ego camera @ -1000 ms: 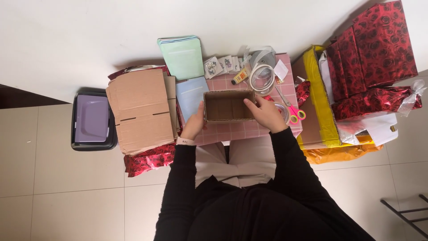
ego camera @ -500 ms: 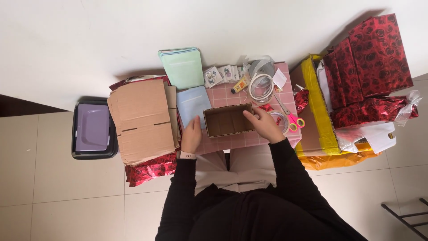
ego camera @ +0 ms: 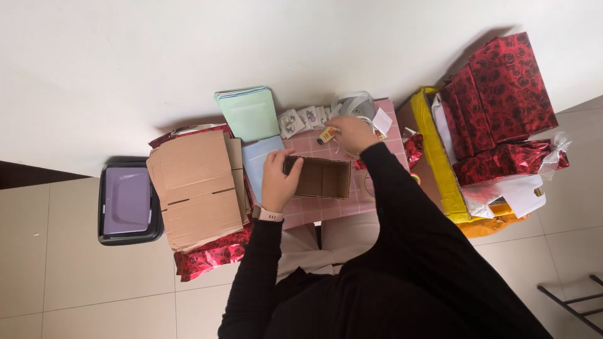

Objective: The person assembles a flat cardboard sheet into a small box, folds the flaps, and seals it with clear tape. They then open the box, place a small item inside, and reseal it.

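Observation:
A small open brown cardboard box (ego camera: 321, 178) lies on a low pink tiled table (ego camera: 326, 210). My left hand (ego camera: 278, 177) grips the box's left end, thumb on the outer wall and fingers over the rim. My right hand (ego camera: 353, 133) reaches past the box to the far side of the table. Its curled fingers rest at a small yellow tube (ego camera: 326, 135) and a coil of white ribbon (ego camera: 356, 103). Whether it grips either one is hidden.
Flat cardboard sheets (ego camera: 193, 187) lie left of the box, with a green paper stack (ego camera: 249, 113), a light blue sheet (ego camera: 259, 160) and small picture cards (ego camera: 301, 118) behind. Red rose-patterned wrapping (ego camera: 502, 94) and a yellow box (ego camera: 434, 147) stand right. A black tray with purple lid (ego camera: 125, 201) sits on the floor.
My right hand let go of the box's right side and reached to the far edge of the table. My left hand stays on the box's left end. The view shifted slightly.

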